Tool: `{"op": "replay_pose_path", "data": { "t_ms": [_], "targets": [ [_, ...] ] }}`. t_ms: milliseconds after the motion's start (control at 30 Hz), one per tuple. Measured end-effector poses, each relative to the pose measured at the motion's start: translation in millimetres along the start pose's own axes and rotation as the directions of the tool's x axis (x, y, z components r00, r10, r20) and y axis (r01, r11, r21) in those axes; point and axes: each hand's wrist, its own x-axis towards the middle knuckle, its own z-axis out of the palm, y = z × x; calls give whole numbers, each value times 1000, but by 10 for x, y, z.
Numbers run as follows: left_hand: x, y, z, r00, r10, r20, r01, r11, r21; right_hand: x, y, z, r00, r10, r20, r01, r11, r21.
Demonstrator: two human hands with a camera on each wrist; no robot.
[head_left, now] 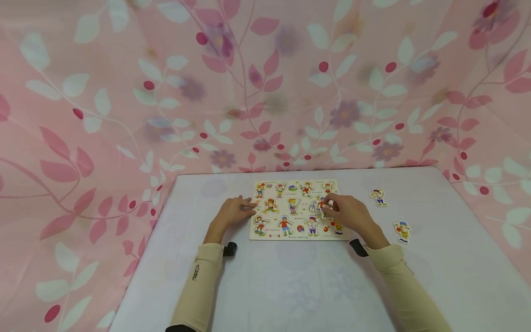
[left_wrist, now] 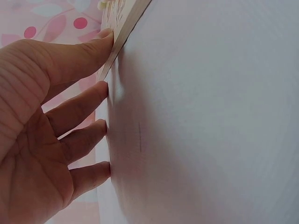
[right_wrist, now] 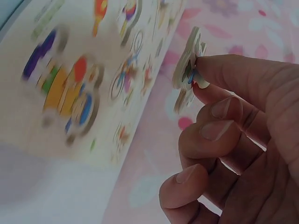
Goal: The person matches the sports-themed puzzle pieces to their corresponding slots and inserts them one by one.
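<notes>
A pale wooden peg-style puzzle board (head_left: 259, 237) with cartoon sports figures lies toward the back of the table. At its left edge is my left hand (head_left: 234, 212). In the left wrist view its thumb (left_wrist: 100, 49) rests on the board's edge, while the fingertips touch the table with the fingers spread. Over the board's right part, my right hand (head_left: 346, 213) pinches a small flat puzzle piece (right_wrist: 187, 74) between thumb and forefinger. The right wrist view shows that piece nearly edge-on, held off the board, so most of its picture is hidden. The other right fingers are curled.
Two loose figure pieces lie right of the board: one in purple and white (head_left: 378, 197) and one in yellow with a blue cap (head_left: 403, 231). A pink floral cloth (head_left: 265, 92) hangs behind the table's back edge. White cloth (head_left: 290, 286) covers the table.
</notes>
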Motion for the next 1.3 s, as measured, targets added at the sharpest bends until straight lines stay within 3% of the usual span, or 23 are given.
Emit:
{"op": "replay_pose_path", "data": {
  "t_ms": [300, 633, 900, 1300],
  "targets": [
    [-8, -12, 40, 999, -36, 13, 36, 999, -2, 186, -305, 268, 994, -93, 57, 93, 996, 3],
    [-17, 20, 6, 999, -39, 12, 39, 999, -10, 349, -553, 544, 981, -140, 138, 139, 990, 13],
    [21, -34, 26, 1000, -6, 3, 6, 1000, 30, 399, -657, 707, 977, -142, 161, 147, 989, -20],
    [17, -9, 4, 1000, -22, 15, 22, 999, 35, 365, -707, 766, 977, -115, 182, 127, 990, -58]
  ]
}}
